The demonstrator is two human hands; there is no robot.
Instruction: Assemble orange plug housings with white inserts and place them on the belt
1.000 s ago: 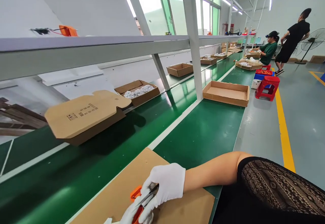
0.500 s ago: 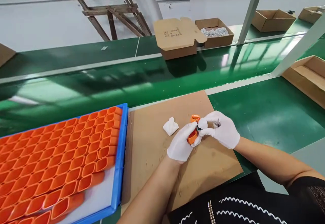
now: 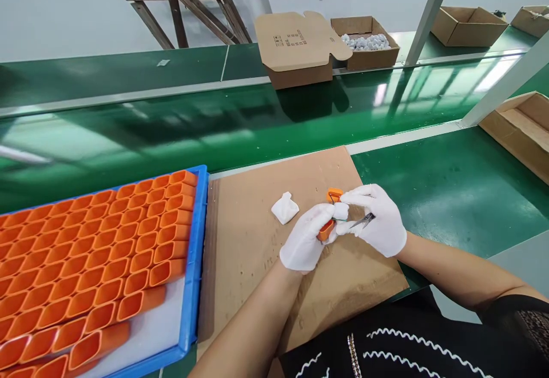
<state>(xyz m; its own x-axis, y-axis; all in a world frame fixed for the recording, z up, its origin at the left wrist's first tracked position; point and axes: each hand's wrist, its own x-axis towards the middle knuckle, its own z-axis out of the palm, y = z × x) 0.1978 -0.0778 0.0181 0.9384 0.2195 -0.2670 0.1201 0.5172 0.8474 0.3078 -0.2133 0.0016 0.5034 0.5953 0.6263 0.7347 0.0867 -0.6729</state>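
My left hand (image 3: 305, 238), in a white glove, is closed around an orange plastic shell (image 3: 326, 230) with a hollow end. A small white block (image 3: 341, 211) with a thin dark wire sits between both hands, above the shell. The wire runs up to a second orange piece (image 3: 334, 195), near my right fingertips. My right hand (image 3: 377, 218), also gloved in white, has its fingers around a small pointed metal tool (image 3: 363, 221), whose exact kind I cannot make out. Its thumb and forefinger lie close beside the white block. A folded white pad (image 3: 285, 208) lies on the cardboard to the left.
A cardboard sheet (image 3: 244, 252) lies under my hands. To the left, a blue tray (image 3: 195, 263) holds rows of orange tubes (image 3: 124, 246). Across the green bench stand a lidded carton (image 3: 295, 75) and a box of small white pieces (image 3: 371, 60). Another carton (image 3: 521, 129) is at right.
The view has tilted down and shifted slightly. The white block now shows between the hands, over the orange shell, and the metal tool lies more plainly in view in my right hand.
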